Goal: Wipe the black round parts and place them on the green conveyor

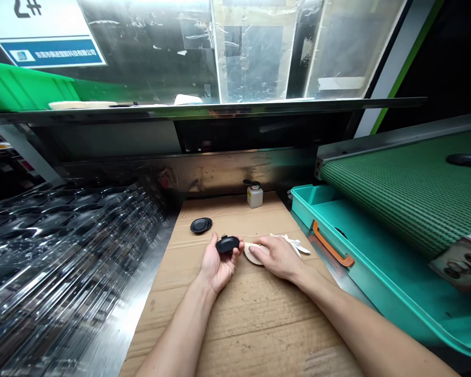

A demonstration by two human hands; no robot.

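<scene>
Overhead, white "#" sign [39,26]; below, black cap [227,244] in left hand [217,264]

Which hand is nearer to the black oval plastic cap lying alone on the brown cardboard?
Left. The left hand is just beside the lone black oval plastic cap; the right hand is farther right.

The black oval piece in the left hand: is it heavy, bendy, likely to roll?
Probably light: the left hand holds the black oval piece in a loose pinch. Likely stiff, since it keeps its shape in that grip. A similar black piece lies flat on the cardboard, so rolling seems unlikely.
</scene>
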